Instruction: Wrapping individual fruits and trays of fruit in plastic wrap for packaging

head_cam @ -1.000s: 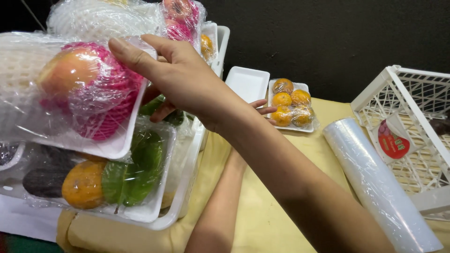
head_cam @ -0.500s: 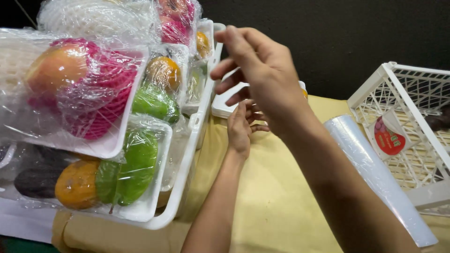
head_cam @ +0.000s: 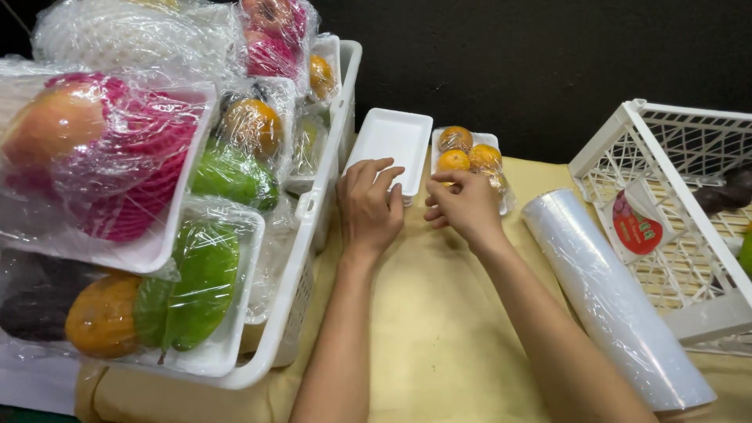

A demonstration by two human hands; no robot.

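My left hand (head_cam: pixel 366 210) lies flat on the yellow cloth, its fingertips resting on the near edge of an empty white foam tray (head_cam: pixel 394 137). My right hand (head_cam: pixel 464 207) sits just to its right with curled fingers. Its thumb and knuckles touch the near edge of a film-wrapped foam tray of small oranges (head_cam: pixel 470 153). I cannot see whether that hand grips the tray. The two trays stand side by side at the back of the table.
A white plastic basket (head_cam: pixel 345 94) on the left is piled with wrapped trays of fruit, among them an apple in pink netting (head_cam: pixel 86 149). A roll of cling film (head_cam: pixel 611 298) lies to the right. Beyond the roll stands a white lattice crate (head_cam: pixel 666 149).
My right hand has left the wrapped apple tray in the basket, swung right and come down at the orange tray. My left hand has moved up to the empty foam tray.
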